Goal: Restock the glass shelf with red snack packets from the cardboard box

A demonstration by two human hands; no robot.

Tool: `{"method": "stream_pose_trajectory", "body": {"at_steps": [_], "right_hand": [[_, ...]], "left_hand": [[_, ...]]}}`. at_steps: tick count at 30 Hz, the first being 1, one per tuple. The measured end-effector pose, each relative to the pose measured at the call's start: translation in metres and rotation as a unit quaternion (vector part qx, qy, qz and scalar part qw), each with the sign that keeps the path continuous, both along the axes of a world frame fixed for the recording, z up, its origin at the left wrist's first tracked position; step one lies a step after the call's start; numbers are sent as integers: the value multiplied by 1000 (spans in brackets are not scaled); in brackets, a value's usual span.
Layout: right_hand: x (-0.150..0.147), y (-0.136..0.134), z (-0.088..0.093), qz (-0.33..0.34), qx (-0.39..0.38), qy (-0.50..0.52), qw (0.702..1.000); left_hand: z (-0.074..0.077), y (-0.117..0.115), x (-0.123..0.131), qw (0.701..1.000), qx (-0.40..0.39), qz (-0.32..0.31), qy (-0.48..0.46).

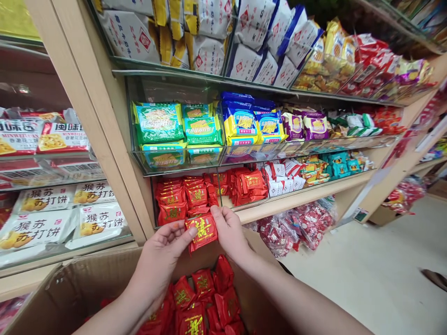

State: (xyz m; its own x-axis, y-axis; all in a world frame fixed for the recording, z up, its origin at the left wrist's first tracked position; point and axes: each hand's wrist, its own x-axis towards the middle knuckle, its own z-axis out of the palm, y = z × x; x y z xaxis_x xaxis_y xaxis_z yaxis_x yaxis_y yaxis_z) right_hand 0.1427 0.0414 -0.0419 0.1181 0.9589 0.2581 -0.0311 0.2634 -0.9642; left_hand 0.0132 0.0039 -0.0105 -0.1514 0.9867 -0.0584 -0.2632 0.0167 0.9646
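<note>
A small red packet with gold characters (202, 231) is held between both hands just in front of the lowest glass bin. My left hand (161, 253) pinches its left edge and my right hand (228, 231) pinches its right edge. Directly behind it, the glass bin (223, 201) holds rows of the same red packets (181, 197). Below my hands, an open cardboard box (75, 284) contains several more red packets (206, 298).
Glass-fronted shelves above carry green biscuit packs (159, 123), blue-yellow packs (240, 122) and white bags (206, 51). A wooden upright (94, 121) separates a left shelf unit with white-and-red boxes (42, 223). Bags of red sweets (300, 223) lie under the shelf; pale floor (377, 265) spreads right.
</note>
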Motion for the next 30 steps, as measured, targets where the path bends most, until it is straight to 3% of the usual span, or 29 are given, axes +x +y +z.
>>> {"method": "stream_pose_trajectory", "body": {"at_steps": [4, 7, 10, 13, 19, 25, 30], "right_hand": [[-4, -6, 0, -44, 20, -32, 998], [-12, -15, 1, -55, 18, -38, 998], [-20, -20, -2, -45, 2, -12, 999], [-26, -21, -5, -21, -22, 29, 999], [-27, -21, -10, 36, -76, 147, 986], [-24, -20, -11, 11, -50, 187, 981], [-24, -18, -7, 28, -99, 255, 961]], "left_hand": [[2, 1, 1, 1000, -10, -16, -17], [-1, 2, -3, 993, 26, 13, 114], [-3, 3, -10, 944, 90, 65, 312], [-5, 2, -13, 899, 129, 68, 414], [-8, 0, -9, 897, 105, 42, 428], [-4, 0, -8, 911, 117, 32, 394], [-8, 5, -7, 924, 107, 27, 365]]}}
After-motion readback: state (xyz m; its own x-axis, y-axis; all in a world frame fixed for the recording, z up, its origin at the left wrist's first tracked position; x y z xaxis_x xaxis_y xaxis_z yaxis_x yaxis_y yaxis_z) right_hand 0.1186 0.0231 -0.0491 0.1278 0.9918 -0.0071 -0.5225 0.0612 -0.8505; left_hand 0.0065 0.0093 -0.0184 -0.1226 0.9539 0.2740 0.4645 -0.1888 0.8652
